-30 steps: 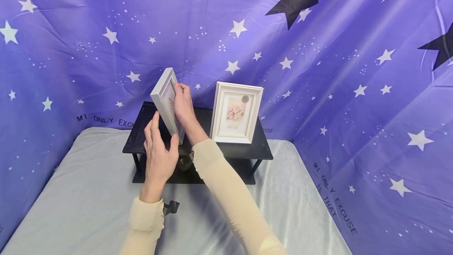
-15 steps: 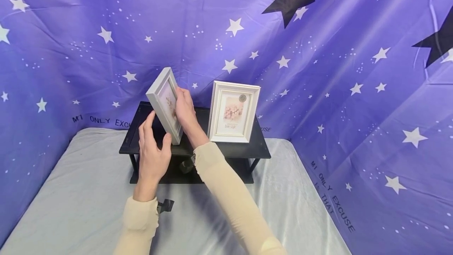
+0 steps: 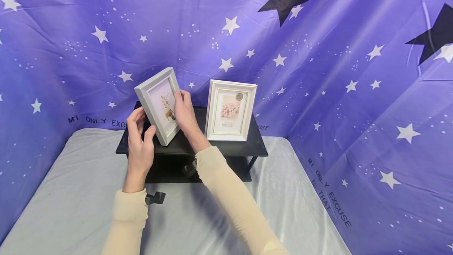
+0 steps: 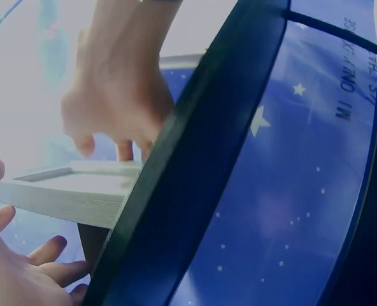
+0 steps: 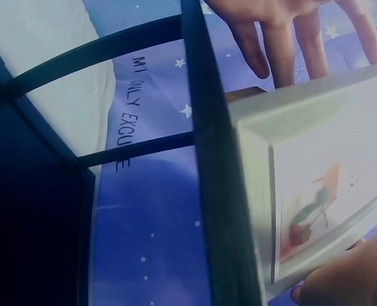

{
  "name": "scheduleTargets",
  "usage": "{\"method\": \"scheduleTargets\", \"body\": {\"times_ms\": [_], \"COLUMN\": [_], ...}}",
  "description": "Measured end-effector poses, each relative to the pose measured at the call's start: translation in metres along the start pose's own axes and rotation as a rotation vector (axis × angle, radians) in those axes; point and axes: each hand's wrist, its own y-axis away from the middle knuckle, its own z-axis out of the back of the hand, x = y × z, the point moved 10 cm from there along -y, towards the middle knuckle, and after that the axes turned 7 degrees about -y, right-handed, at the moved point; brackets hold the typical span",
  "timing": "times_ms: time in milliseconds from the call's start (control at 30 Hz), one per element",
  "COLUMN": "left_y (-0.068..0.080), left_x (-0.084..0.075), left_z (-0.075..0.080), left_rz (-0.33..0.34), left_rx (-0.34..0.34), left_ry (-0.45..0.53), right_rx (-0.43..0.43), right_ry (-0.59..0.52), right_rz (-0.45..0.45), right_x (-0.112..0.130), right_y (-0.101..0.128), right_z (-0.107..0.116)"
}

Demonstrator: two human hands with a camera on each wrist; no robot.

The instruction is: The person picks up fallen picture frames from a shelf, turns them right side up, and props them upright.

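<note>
A pale picture frame [image 3: 155,101] with a dried-plant print stands tilted at the left front of a black two-tier stand [image 3: 226,149]. Its lower edge meets the stand's top board. My right hand [image 3: 185,113] grips the frame's right side, thumb on the front and fingers behind. On the other side, my left hand [image 3: 140,146] has its fingers spread loosely around the left edge; the left wrist view shows this hand [image 4: 29,271] with fingers apart from the frame [image 4: 80,197]. A dark piece [image 4: 94,243] sticks out behind the frame, probably its prop leg.
A second white picture frame [image 3: 231,111] with a flower print stands upright on the right of the stand. Pale grey cloth [image 3: 85,192] lies beneath. Purple star-printed fabric [image 3: 198,19] hangs close behind and at both sides.
The held frame has turned so its print faces more toward me. My left hand has shifted left along with its edge, while my right hand keeps its grip. The view has drifted slightly.
</note>
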Motion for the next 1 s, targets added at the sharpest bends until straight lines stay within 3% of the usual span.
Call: {"method": "scheduleTargets", "body": {"times_ms": [367, 567, 867, 1000], "left_y": [-0.012, -0.018, -0.028, -0.033], "left_x": [0.005, 0.016, 0.027, 0.030], "left_z": [0.002, 0.004, 0.003, 0.004], "left_rz": [0.013, 0.081, 0.163, 0.186], "left_rx": [-0.002, 0.005, -0.011, -0.021], "left_ry": [0.111, 0.087, 0.233, 0.203], "right_rx": [0.006, 0.025, 0.035, 0.043], "right_ry": [0.029, 0.047, 0.099, 0.136], "right_rz": [0.019, 0.033, 0.032, 0.023], "right_x": [-0.006, -0.005, -0.004, -0.006], "right_y": [0.014, 0.024, 0.035, 0.040], "right_z": [0.009, 0.011, 0.018, 0.021]}}
